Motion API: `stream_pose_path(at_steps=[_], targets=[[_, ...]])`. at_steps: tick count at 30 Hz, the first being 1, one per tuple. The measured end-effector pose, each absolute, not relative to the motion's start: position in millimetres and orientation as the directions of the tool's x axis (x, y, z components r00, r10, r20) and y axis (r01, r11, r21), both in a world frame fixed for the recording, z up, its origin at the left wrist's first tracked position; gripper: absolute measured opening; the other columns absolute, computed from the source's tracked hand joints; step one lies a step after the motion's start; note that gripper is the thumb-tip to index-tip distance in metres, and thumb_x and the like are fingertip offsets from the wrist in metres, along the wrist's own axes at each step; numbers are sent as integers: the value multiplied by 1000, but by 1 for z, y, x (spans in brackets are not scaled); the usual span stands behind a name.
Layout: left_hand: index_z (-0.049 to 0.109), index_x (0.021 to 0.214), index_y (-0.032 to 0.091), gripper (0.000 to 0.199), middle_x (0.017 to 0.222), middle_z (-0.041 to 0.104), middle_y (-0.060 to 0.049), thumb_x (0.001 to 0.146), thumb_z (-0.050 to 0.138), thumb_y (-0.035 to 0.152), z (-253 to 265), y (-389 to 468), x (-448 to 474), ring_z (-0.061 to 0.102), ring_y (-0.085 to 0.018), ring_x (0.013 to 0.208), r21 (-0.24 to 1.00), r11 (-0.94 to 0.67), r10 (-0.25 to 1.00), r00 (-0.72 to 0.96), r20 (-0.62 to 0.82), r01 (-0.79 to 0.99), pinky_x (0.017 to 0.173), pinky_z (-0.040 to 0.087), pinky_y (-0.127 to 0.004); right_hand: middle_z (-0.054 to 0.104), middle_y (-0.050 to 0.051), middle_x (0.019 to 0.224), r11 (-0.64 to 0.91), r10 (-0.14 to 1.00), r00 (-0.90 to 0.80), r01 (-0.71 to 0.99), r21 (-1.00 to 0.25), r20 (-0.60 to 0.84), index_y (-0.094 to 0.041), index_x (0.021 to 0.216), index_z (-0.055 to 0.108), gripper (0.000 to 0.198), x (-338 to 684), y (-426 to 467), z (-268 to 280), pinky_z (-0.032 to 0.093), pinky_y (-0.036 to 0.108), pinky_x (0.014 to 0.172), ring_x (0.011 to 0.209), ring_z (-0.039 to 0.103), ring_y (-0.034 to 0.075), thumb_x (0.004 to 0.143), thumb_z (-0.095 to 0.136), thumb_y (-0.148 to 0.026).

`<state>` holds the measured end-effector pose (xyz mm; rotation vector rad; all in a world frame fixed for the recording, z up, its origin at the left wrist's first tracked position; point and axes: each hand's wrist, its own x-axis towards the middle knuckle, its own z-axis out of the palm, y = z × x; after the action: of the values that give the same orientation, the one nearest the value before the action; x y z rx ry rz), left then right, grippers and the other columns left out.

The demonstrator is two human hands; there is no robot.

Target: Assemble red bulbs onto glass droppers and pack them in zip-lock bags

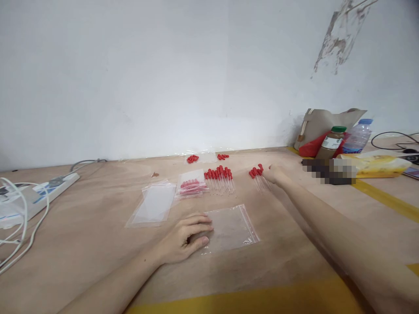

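My left hand [186,237] lies on the left edge of a clear zip bag [231,226], fingers stretched and slightly apart. My right hand [276,173] is closed, with a small red tip showing at its fingers; most of that dropper is hidden. Just left of it lies a small group of droppers [257,172], with red bulbs and thin clear stems. A larger row of red-bulbed droppers [221,174] lies in the middle. Beside that row sits a stack of small bags with red bulbs inside [191,186]. Flat clear bags [155,203] are spread out farther left.
Loose red bulbs [192,159] lie near the wall, more [223,156] to their right. A power strip [46,194] with white cables is at left. At right stand a green-capped jar [332,141], a plastic bottle [359,137], a grey bag [327,117] and a yellow packet [376,165].
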<state>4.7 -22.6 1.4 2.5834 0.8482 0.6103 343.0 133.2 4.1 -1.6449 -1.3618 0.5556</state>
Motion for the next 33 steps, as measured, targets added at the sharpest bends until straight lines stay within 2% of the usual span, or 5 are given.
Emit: stream_pose_path(at_steps=[4, 10, 23, 28, 33], targets=[[53, 115, 25, 33, 120, 52, -6, 83, 47, 26, 0, -23, 4, 45, -21, 113, 466, -726, 657, 712, 249, 506, 94, 38, -38, 43, -6, 47, -27, 959, 262, 453, -891, 104, -11, 116, 38, 55, 334, 90, 10, 33, 21, 34, 37, 43, 10, 63, 53, -17], [51, 117, 25, 34, 122, 52, -6, 84, 46, 28, 3, -22, 6, 45, -21, 114, 449, -720, 660, 721, 210, 529, 96, 37, -39, 48, -9, 57, 52, 989, 142, -26, -998, 48, -24, 124, 11, 77, 306, 34, -12, 42, 18, 34, 40, 50, 9, 63, 57, -15], [50, 118, 24, 34, 123, 50, -5, 84, 46, 28, 2, -22, 6, 44, -21, 114, 453, -722, 656, 726, 208, 522, 96, 37, -39, 54, -6, 65, 86, 995, 62, -186, -979, 75, -25, 99, 25, 51, 284, 19, -29, 51, 26, 50, 51, 59, 12, 67, 62, -38], [48, 120, 24, 35, 124, 49, -4, 85, 45, 29, 1, -21, 6, 43, -20, 115, 437, -726, 654, 730, 199, 531, 97, 35, -39, 60, 0, 69, -83, 942, -327, -19, -996, -73, -17, 78, 43, 32, 314, 19, -20, 47, 24, 59, 60, 58, 10, 65, 67, -35], [46, 122, 25, 37, 125, 48, -4, 85, 45, 29, 0, -21, 6, 42, -20, 116, 435, -726, 652, 734, 191, 532, 97, 35, -39, 57, -3, 63, 27, 847, -524, 212, -977, -90, -14, 71, 52, 29, 330, 16, -11, 35, 18, 47, 52, 48, 6, 57, 73, -27]])
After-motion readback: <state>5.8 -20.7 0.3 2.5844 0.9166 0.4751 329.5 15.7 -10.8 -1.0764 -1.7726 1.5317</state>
